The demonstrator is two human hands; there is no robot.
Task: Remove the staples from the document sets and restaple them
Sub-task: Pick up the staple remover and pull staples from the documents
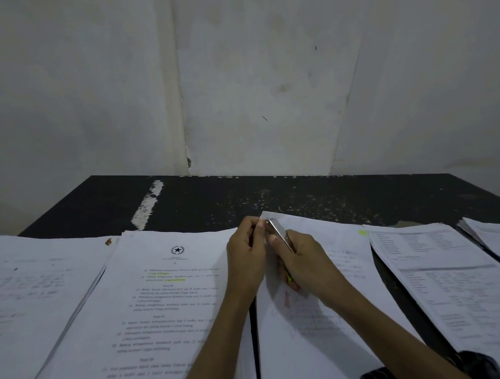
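Observation:
Several white document sets lie side by side on a black table (302, 195). My left hand (247, 254) pinches the top left corner of the middle-right document set (324, 325). My right hand (306, 262) grips a slim silver metal tool (279, 234), its tip at that same corner by my left fingertips. Whether it is a stapler or a staple remover is unclear. The staple itself is hidden. A printed set with a star emblem (161, 297) lies to the left of my hands.
Another paper set (29, 290) lies at the far left, and two more sets (453, 279) at the right. A dark object (470, 366) sits at the bottom right edge. A white wall rises right behind the table.

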